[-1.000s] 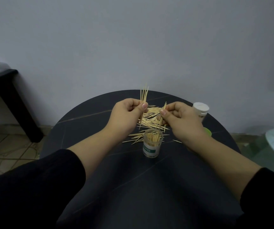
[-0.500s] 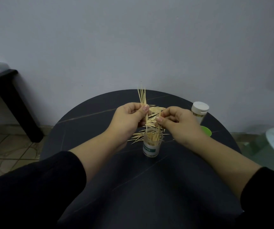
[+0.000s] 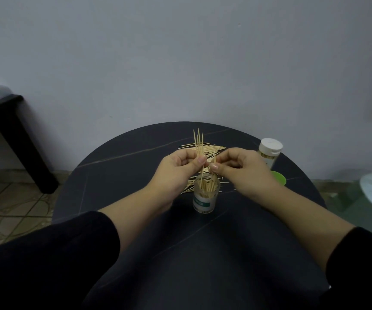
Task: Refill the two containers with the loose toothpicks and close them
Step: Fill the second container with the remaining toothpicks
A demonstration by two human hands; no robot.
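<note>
**Q:** What is the setting?
**A:** A pale grey wall (image 3: pixel 180 63) stands behind a round dark worktop (image 3: pixel 118 166) with thin light veins. A black side table (image 3: pixel 8 121) is at far left.

**Q:** Where are the task's things?
**A:** A small clear plastic container with a green label (image 3: pixel 205 195) stands open and upright at centre, partly filled with toothpicks. A heap of loose wooden toothpicks (image 3: pixel 209 148) lies just behind it. A second clear container with a white cap (image 3: pixel 269 153) stands closed at the right. A round green lid (image 3: pixel 279 179) lies just in front of that one, partly hidden by the right wrist.

**Q:** How are the hands?
**A:** Both hover close together over the open container. The left hand (image 3: pixel 176 173) pinches an upright bundle of toothpicks (image 3: pixel 199 142) whose lower ends reach into the container's mouth. The right hand (image 3: pixel 245 173) pinches a few shorter-showing toothpicks (image 3: pixel 214 158) between thumb and forefinger.
</note>
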